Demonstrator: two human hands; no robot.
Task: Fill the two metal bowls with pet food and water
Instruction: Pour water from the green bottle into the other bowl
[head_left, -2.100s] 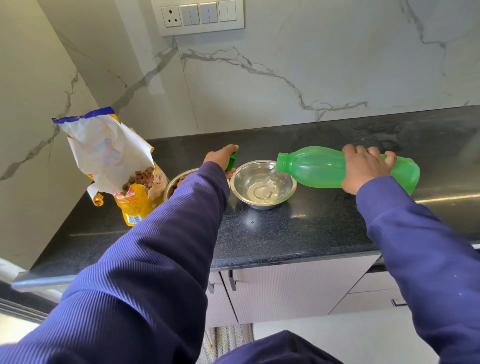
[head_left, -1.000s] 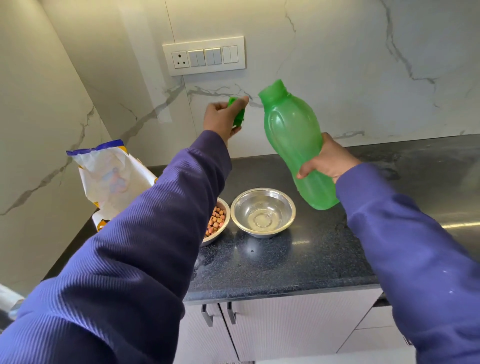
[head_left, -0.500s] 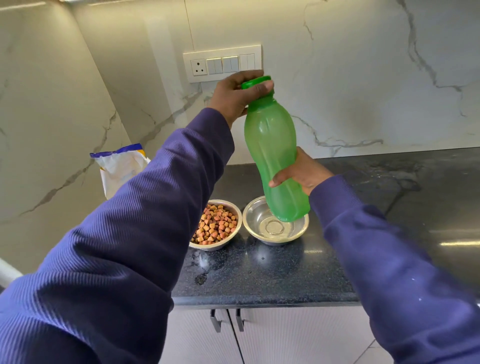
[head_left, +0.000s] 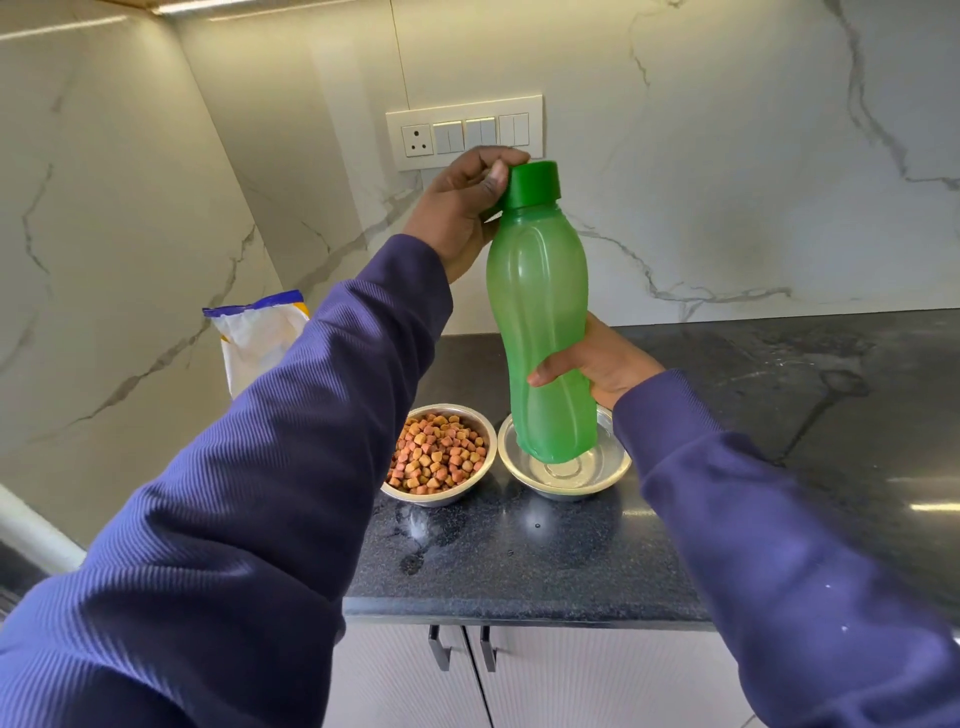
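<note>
Two metal bowls stand side by side on the black counter (head_left: 519, 571). The left bowl (head_left: 439, 496) is full of brown kibble (head_left: 439, 460). The right bowl (head_left: 597, 478) holds a little water, and the bottle hides part of it. A green plastic bottle (head_left: 540, 322) is held upright in the air above the right bowl. My right hand (head_left: 602, 364) grips its lower body. My left hand (head_left: 462, 208) is closed on the dark green cap (head_left: 535, 184), which sits on the bottle's neck.
An open pet food bag (head_left: 254, 338) stands at the back left against the marble wall. A switch plate (head_left: 462, 132) is on the wall behind the bottle. Wet patches (head_left: 415, 540) lie on the counter before the bowls. Cabinet doors with handles (head_left: 462, 649) are below the counter edge.
The bottle went from lying tilted and pouring into the right bowl to upright in the air. My left hand brought the cap up and set it on the neck.
</note>
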